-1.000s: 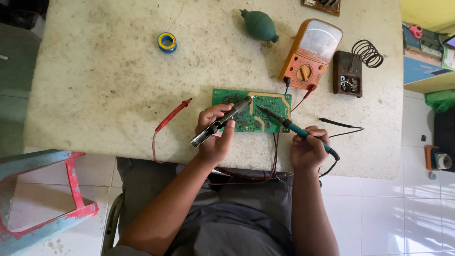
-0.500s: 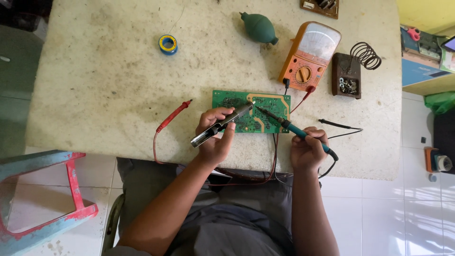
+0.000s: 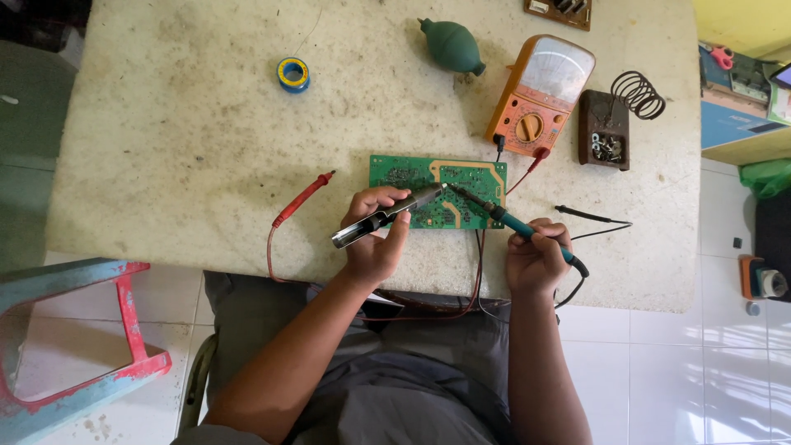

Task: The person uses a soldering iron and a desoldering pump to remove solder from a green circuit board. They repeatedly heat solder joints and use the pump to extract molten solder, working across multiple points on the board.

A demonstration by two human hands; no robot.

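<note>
On speckled stone table [image 3: 165,165] over white tiles [image 3: 659,371]: left grip [image 3: 375,243] around desoldering pump [image 3: 387,216]; right grip [image 3: 535,259] around soldering iron [image 3: 511,221].

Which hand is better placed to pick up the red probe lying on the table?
Probably the left hand: the red probe lies just to its left, though that hand holds a metal tool. The right hand grips the soldering iron on the circuit board's far side.

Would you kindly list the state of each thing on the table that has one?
Green circuit board: flat, solder side up.
Grey metal desoldering pump: gripped in left hand, tip on board.
Teal-handled soldering iron: gripped in right hand, tip on board.
Orange multimeter: leads plugged in.
Red probe: lying unused.
</note>
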